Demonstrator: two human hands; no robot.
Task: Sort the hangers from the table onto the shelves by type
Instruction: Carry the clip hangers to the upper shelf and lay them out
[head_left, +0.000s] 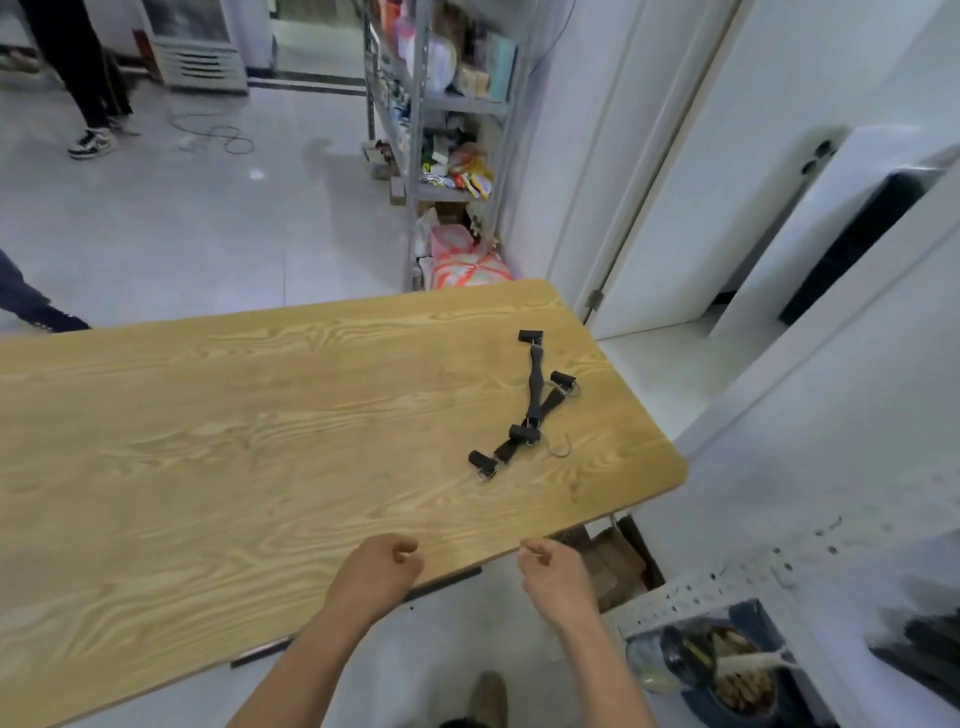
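Out near the right end of the wooden table lie two black clip hangers, crossed over one another in a rough X. Each has a padded black bar with a black clip at either end, and a thin wire hook curls out on the side toward the table's edge. They rest flat on the wood, well apart from both hands. No writing shows on them.

The left hand hovers over the near edge of the table, back upward, fingers loosely curled toward the palm and holding nothing. The right hand hangs just off the table's near edge at the same height, fingers likewise loosely curled, thumb near the forefinger, with nothing between them. Both forearms reach forward, bare and roughly parallel.

Beyond the table's far edge stands a grey metal rack, its shelves crowded with packets and bags whose print is too blurred to read. At lower right is the perforated corner of a nearer shelf unit. A cardboard box sits under the table. A cable loops on the pale floor, and a standing person in dark trousers is at upper left.
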